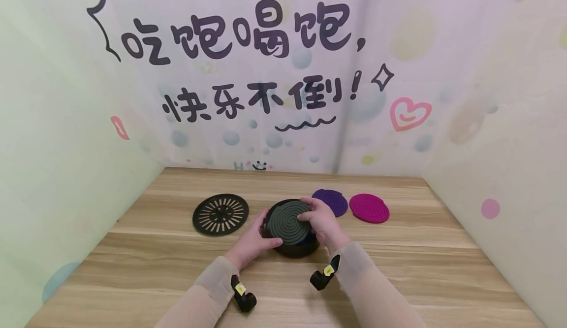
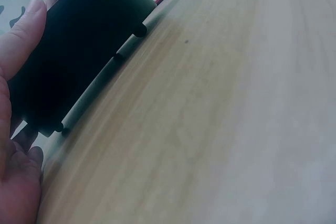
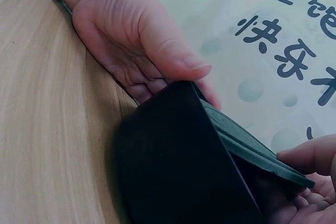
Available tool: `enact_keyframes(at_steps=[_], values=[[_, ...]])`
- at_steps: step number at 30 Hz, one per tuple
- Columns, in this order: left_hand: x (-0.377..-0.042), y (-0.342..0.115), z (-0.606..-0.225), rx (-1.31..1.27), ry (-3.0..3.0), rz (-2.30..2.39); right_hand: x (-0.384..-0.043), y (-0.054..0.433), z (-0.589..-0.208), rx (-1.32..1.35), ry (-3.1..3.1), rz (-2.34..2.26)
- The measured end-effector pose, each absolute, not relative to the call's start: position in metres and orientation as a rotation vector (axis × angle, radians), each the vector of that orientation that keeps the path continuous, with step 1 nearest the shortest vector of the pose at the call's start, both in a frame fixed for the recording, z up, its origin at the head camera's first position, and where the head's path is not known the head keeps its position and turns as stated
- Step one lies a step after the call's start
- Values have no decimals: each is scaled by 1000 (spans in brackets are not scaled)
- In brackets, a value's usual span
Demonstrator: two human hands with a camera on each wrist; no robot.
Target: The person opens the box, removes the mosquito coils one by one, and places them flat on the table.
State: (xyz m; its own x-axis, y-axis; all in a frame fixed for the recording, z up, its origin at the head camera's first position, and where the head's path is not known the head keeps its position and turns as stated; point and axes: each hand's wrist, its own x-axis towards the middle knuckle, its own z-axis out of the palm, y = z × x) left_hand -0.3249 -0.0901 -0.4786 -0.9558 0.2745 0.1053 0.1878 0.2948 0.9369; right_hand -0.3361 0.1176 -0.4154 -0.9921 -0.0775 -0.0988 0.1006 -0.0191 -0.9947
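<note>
A black round holder [image 1: 296, 252] with low walls and small feet stands on the table in front of me. My left hand [image 1: 253, 242] grips its left side, the thumb at the rim and the fingers round the outer wall. In my right hand [image 1: 325, 223], a dark green mosquito coil [image 1: 288, 223] is pinched at its right edge, thumb on top and fingers beneath. The coil slants over the holder's mouth, its raised edge showing in the right wrist view, and hides most of the inside. In the left wrist view, the holder's feet [image 2: 139, 30] are close over the table.
A black slotted lid [image 1: 220, 214] with a centre knob lies to the left on the wooden table [image 1: 177, 274]. Behind and right of the holder lie a purple coil [image 1: 331, 202] and a magenta coil [image 1: 369, 208]. Printed walls enclose the back and sides.
</note>
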Motion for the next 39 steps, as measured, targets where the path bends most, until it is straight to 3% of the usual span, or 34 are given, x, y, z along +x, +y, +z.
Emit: enact_keyframes(at_steps=[39], values=[[-322, -90, -477, 428, 2484, 1765, -341, 142, -414, 105, 1777, -2474]])
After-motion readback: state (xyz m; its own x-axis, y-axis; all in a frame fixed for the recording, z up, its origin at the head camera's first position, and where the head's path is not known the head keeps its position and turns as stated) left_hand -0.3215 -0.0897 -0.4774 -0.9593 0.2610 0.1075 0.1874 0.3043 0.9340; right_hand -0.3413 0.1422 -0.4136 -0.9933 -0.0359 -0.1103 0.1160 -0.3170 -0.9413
